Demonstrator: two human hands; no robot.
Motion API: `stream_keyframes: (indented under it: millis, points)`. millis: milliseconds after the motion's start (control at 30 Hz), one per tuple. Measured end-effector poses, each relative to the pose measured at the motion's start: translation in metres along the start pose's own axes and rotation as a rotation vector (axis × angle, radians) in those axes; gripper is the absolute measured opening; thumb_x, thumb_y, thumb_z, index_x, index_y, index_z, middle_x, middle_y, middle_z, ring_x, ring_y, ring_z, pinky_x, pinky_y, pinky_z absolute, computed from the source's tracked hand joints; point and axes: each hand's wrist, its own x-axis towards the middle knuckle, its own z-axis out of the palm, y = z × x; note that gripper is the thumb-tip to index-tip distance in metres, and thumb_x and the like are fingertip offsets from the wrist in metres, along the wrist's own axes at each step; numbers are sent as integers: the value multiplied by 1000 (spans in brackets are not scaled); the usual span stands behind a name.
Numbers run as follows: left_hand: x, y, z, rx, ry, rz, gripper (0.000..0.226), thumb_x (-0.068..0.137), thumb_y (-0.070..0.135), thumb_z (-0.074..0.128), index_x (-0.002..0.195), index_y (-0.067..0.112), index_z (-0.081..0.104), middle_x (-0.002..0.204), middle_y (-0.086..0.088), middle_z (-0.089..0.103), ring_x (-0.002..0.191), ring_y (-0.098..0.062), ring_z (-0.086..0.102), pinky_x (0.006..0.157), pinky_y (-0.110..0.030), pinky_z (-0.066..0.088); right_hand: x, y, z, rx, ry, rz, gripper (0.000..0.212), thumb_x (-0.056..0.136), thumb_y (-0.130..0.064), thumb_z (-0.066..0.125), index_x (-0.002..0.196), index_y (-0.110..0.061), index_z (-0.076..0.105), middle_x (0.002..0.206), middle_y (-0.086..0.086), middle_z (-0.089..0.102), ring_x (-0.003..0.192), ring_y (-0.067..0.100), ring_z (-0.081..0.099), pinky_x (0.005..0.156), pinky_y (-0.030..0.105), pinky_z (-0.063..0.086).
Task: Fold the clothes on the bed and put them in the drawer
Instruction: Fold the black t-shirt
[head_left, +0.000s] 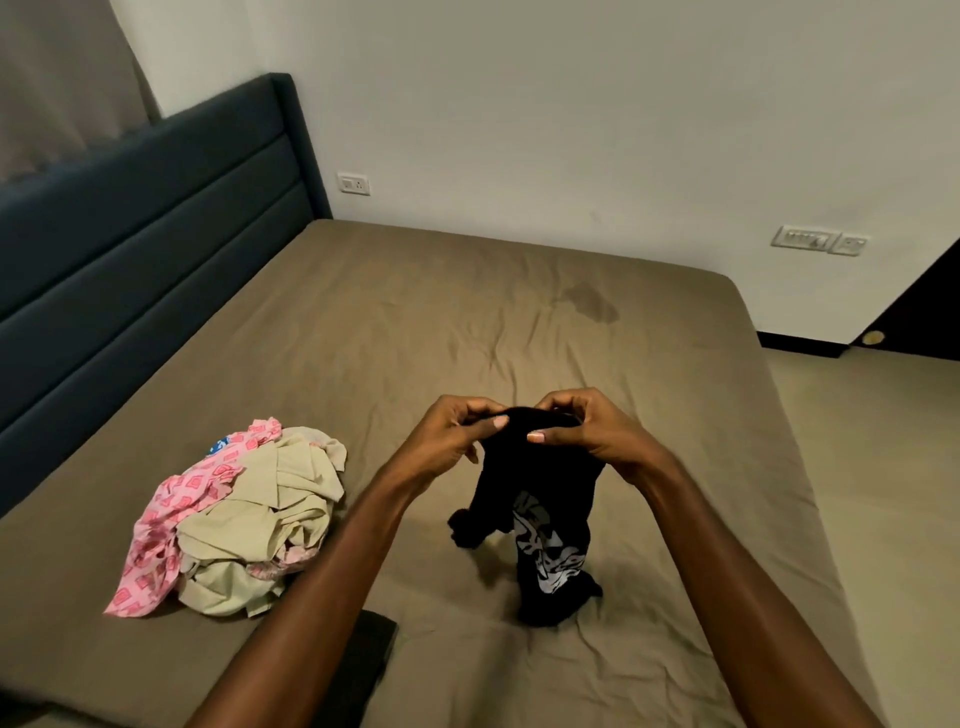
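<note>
**Black garment lifted, fold not yet begun**

Well to the left of the hands a heap of pink-patterned and beige clothes (228, 525) waits on the bed (415, 322). The left hand (457, 436) and right hand (582, 431), close together, both pinch the top edge of a black printed garment (540, 540), its bottom trailing on the sheet below them. It looks bunched; next it needs spreading flat. No drawer is visible.

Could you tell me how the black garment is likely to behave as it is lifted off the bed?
Probably floppy: the black garment hangs limp from the left hand and right hand, its lower end crumpled on the bed. Likely light, since fingertip pinches hold it up. It may bunch or twist rather than keep a shape.
</note>
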Motion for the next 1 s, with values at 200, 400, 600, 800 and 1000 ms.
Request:
stream_keyframes:
  millis: [200, 400, 600, 800, 1000]
  points:
    - [8, 18, -16, 238, 67, 109, 18, 102, 14, 62, 111, 13, 76, 98, -1, 77, 90, -10, 72, 70, -25, 56, -3, 23, -11, -202, -219, 184, 25, 77, -10, 90, 98, -4, 77, 93, 12, 79, 84, 22, 77, 69, 30, 59]
    - [23, 45, -51, 245, 284, 181, 17, 104, 6, 55, 108, 2, 70, 87, -2, 64, 77, -14, 67, 61, -39, 64, -1, 101, -23, -387, -235, 394, 34, 67, -24, 90, 85, 0, 74, 80, -2, 72, 81, 16, 70, 71, 32, 54]
    - [29, 51, -110, 400, 401, 106, 18, 106, 10, 51, 106, 3, 68, 96, -13, 64, 76, -24, 71, 59, -35, 63, -20, 123, -48, -143, 116, 466, 18, 85, -10, 82, 93, 6, 77, 81, 14, 74, 76, 27, 70, 64, 29, 50]
    - [36, 30, -134, 470, 658, -21, 26, 97, 14, 53, 78, 0, 65, 71, -11, 54, 61, -23, 60, 42, -22, 51, -24, 109, -63, -104, 151, 478, 21, 79, -21, 89, 90, -5, 81, 85, 16, 78, 75, 27, 75, 64, 30, 55]
    - [33, 19, -144, 472, 459, -195, 36, 82, 38, 82, 78, 4, 72, 67, -6, 69, 63, -20, 72, 51, -27, 55, -24, 102, -89, -62, 213, 543, 30, 82, -27, 87, 77, 0, 76, 68, 13, 68, 57, 22, 65, 50, 26, 48]
